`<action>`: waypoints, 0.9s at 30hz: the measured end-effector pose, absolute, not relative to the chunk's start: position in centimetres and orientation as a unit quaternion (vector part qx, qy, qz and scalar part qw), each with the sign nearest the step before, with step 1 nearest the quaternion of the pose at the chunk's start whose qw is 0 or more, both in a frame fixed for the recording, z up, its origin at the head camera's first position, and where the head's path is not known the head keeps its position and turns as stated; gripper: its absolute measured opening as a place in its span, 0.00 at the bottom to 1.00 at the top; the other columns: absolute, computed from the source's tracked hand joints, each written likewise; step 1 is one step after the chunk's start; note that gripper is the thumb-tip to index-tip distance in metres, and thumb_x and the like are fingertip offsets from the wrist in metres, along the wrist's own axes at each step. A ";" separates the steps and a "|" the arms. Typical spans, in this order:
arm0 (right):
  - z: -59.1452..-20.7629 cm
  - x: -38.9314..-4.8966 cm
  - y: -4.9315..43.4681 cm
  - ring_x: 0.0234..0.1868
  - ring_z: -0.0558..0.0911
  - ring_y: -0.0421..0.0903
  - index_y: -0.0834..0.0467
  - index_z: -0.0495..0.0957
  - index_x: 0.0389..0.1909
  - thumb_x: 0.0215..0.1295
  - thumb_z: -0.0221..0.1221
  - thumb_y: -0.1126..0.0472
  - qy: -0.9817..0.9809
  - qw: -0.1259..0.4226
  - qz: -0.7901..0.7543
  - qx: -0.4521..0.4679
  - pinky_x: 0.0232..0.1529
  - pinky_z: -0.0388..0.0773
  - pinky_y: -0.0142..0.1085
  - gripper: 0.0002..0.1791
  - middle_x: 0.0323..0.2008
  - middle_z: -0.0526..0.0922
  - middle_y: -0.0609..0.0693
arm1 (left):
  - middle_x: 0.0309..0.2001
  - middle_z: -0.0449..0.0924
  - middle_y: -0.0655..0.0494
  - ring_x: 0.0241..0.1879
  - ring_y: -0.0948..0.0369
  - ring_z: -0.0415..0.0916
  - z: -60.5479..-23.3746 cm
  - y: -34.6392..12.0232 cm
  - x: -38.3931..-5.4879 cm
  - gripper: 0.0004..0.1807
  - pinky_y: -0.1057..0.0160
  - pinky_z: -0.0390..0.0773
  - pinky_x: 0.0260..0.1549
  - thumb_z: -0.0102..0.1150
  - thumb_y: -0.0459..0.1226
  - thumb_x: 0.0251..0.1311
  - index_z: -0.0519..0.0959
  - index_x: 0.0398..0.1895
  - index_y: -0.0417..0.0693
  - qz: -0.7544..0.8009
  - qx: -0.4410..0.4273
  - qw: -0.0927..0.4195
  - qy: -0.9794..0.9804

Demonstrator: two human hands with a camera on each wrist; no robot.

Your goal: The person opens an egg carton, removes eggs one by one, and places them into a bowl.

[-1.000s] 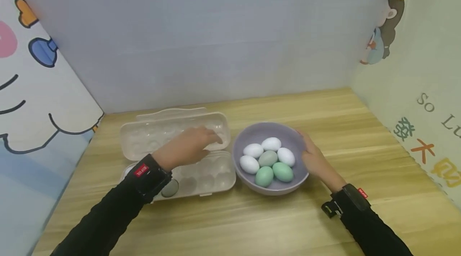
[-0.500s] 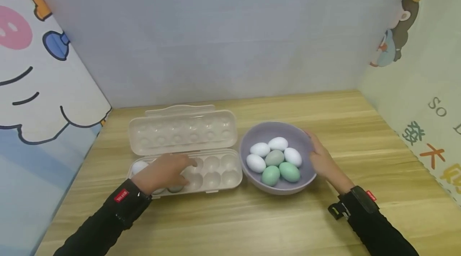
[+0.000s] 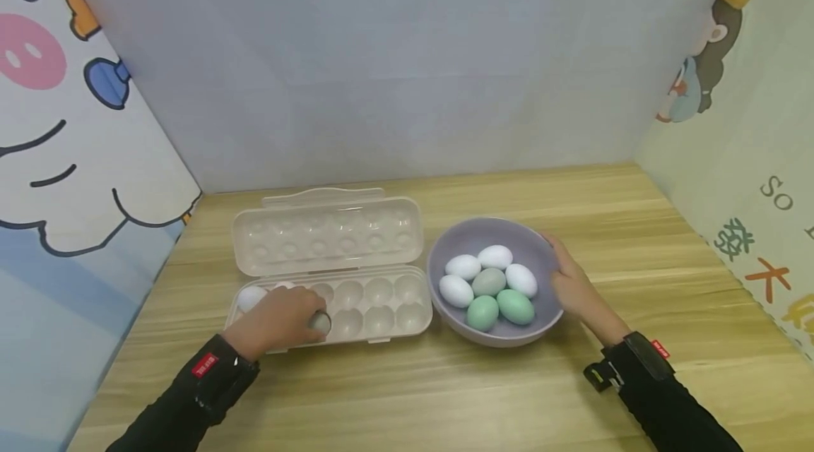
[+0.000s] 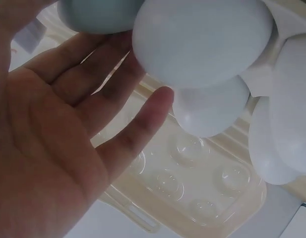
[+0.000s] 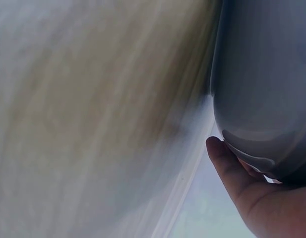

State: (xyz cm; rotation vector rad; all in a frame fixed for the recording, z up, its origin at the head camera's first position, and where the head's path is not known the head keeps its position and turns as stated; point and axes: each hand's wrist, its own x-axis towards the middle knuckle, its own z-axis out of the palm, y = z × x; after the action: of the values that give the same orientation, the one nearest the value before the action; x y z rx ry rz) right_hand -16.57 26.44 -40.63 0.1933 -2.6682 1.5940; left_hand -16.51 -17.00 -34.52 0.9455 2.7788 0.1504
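My left hand (image 3: 276,323) is over the front row of the open egg carton (image 3: 410,288), fingertips and thumb pinching a grey-green egg (image 3: 322,323). In the left wrist view, the fingers reach to that egg (image 4: 100,15). Close beside the little finger stands a white egg (image 4: 202,39), with more white eggs around it. Part of the front row is hidden under the hand. My right hand (image 3: 575,289) grips the right rim of a purple bowl (image 3: 492,340) holding several white, green and grey-green eggs. The right wrist view has its fingers against the bowl's outer wall (image 5: 267,84).
The carton's lid (image 3: 327,239) lies folded back behind its egg cups. Carton and bowl stand side by side on a wooden table (image 3: 407,395). A grey wall (image 3: 407,85) rises at the back, with cartoon-printed panels on both sides.
My left hand has come down and left from above the carton's right half onto the grey-green egg, which has shifted slightly. The right hand has stayed at the bowl. The head view has shifted.
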 end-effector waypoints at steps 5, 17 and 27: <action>-40.5 -16.6 26.5 0.64 0.50 0.65 0.57 0.45 0.67 0.49 0.35 0.78 -0.854 0.000 0.516 0.061 0.57 0.50 0.64 0.40 0.66 0.48 0.63 | 0.21 0.67 0.64 0.22 0.64 0.63 -34.3 -17.0 -16.3 0.07 0.60 0.68 0.22 0.64 0.37 0.41 0.73 0.21 0.53 0.066 0.341 0.094 0.933; -40.4 -16.5 26.8 0.63 0.51 0.66 0.57 0.45 0.67 0.50 0.34 0.78 -0.857 -0.002 0.512 0.058 0.56 0.51 0.65 0.38 0.66 0.49 0.63 | 0.30 0.70 0.63 0.31 0.63 0.67 -34.2 -17.2 -16.8 0.14 0.60 0.72 0.31 0.64 0.35 0.34 0.77 0.30 0.50 0.134 0.375 0.083 0.913; -40.8 -16.7 26.7 0.63 0.51 0.66 0.55 0.45 0.67 0.49 0.34 0.77 -0.857 -0.003 0.512 0.057 0.55 0.52 0.65 0.40 0.66 0.49 0.62 | 0.34 0.72 0.61 0.36 0.62 0.68 -33.5 -16.5 -17.4 0.17 0.60 0.73 0.36 0.62 0.33 0.33 0.77 0.34 0.48 0.160 0.394 0.069 0.902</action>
State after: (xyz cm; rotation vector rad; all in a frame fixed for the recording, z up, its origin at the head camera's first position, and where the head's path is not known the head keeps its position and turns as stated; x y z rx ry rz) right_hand -16.69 26.66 -40.81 0.1794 -2.6971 1.6128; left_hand -17.41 -16.48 -33.53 1.1875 2.7162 0.4816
